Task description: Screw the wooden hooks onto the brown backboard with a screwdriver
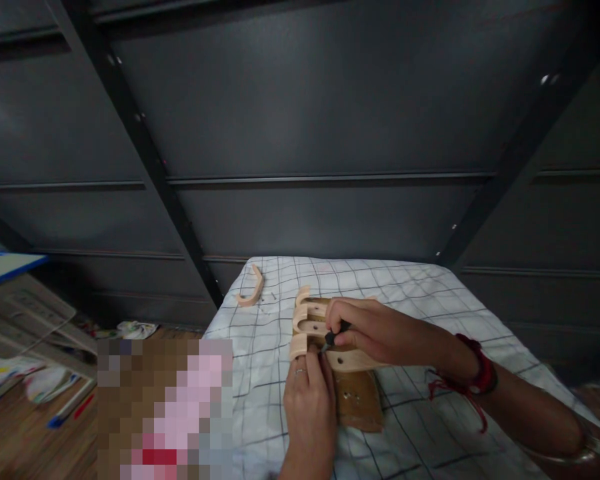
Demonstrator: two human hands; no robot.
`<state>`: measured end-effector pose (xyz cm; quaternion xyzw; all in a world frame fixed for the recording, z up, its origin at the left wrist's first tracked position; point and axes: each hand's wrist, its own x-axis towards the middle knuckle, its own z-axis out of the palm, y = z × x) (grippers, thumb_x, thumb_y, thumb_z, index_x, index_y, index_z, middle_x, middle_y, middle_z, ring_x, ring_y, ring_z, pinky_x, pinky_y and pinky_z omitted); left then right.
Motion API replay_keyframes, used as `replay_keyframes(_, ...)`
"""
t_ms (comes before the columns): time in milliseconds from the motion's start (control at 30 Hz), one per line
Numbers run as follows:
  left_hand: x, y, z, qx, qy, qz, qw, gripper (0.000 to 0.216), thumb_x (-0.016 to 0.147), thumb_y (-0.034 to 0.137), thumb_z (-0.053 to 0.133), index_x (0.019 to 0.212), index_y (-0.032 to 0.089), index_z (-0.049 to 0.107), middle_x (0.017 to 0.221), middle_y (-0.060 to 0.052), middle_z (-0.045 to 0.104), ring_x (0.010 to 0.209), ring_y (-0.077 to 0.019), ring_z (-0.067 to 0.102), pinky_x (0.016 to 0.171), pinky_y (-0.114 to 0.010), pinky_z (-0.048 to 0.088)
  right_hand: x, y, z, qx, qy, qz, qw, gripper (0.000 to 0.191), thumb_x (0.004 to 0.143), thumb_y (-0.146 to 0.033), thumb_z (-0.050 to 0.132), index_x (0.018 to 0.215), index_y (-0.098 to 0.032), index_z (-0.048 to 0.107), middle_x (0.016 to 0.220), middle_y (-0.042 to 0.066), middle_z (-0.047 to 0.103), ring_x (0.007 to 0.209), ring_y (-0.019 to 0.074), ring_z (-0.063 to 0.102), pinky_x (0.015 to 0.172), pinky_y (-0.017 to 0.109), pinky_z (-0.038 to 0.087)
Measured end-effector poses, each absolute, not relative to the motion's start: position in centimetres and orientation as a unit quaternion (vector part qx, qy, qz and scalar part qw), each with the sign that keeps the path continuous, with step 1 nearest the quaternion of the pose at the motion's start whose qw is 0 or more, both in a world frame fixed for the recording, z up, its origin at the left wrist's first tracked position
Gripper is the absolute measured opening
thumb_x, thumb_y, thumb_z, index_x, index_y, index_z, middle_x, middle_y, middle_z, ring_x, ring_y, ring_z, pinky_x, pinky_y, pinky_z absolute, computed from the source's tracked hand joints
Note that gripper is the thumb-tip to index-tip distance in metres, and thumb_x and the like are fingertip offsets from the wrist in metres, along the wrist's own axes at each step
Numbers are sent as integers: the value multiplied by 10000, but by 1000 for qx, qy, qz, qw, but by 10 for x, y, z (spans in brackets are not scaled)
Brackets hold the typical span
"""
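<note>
1. The wooden rack (313,327) lies on the checked cloth (410,293), at 12 o'clock from the left hand (310,393).
2. The left hand's fingertips press its near edge, curled; no grasp shows.
3. The right hand (370,330), at 3 o'clock of the rack, pinches a dark tool (336,335) with fingers closed, tip on the wood.
4. A loose hook (251,287) lies at 10 o'clock, apart.
5. A darker board (360,400) lies beneath the rack.

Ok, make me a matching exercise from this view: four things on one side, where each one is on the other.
Things:
1. loose curved wooden piece
2. small dark tool
3. brown board
4. pens

Places:
A. wooden floor, left
B. in the right hand
C. far left corner of the checked cloth
D. under the pale wooden assembly, beside the left hand

Pairs: 1-C, 2-B, 3-D, 4-A
</note>
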<state>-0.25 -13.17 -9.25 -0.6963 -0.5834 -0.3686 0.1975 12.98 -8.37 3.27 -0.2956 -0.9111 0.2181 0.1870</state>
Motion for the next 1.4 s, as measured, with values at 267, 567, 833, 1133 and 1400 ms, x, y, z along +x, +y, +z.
replay_keyframes(267, 2, -131, -100, -687, -591, -371, 201, 197, 859, 111, 287, 893, 128, 481, 637, -39, 555, 553, -158, 552, 483, -245, 419, 116, -77, 45, -208, -957, 167, 115, 95, 822, -111, 451, 784, -188, 410, 789, -3, 481, 709, 112, 450, 628, 229, 360)
replay_keyframes(567, -4, -140, -94, -703, -573, -395, 147, 250, 862, 154, 328, 1062, 80, 458, 869, -112, 616, 782, -182, 583, 634, -278, 477, 114, -70, 51, -223, -953, 177, 107, 87, 798, -101, 457, 784, -184, 433, 803, 8, 520, 729, 119, 475, 652, 233, 377)
replay_keyframes(833, -14, -157, -108, -735, -553, -338, 198, 302, 820, 205, 414, 1101, 168, 520, 1150, -102, 543, 1063, -247, 469, 770, -370, 432, 140, -80, 37, -297, -912, 236, 154, 95, 805, -120, 414, 869, -184, 444, 919, 40, 562, 832, 131, 517, 732, 268, 386)
replay_keyframes(1133, -19, -151, -108, -763, -515, -301, 249, 312, 806, 195, 424, 1093, 129, 527, 1129, -128, 547, 1059, -227, 486, 761, -316, 437, 108, -84, 23, -487, -826, 138, 247, 188, 733, -327, 541, 663, -196, 426, 560, -42, 485, 525, 108, 455, 512, 231, 316)
replay_keyframes(1400, -5, -149, -110, -717, -548, -373, 215, 311, 847, 163, 308, 1025, 117, 559, 1031, -103, 616, 1001, -204, 518, 738, -332, 380, 130, -78, 39, -229, -912, 293, 175, 77, 809, -128, 416, 869, -173, 430, 897, 44, 521, 824, 118, 480, 737, 249, 390)
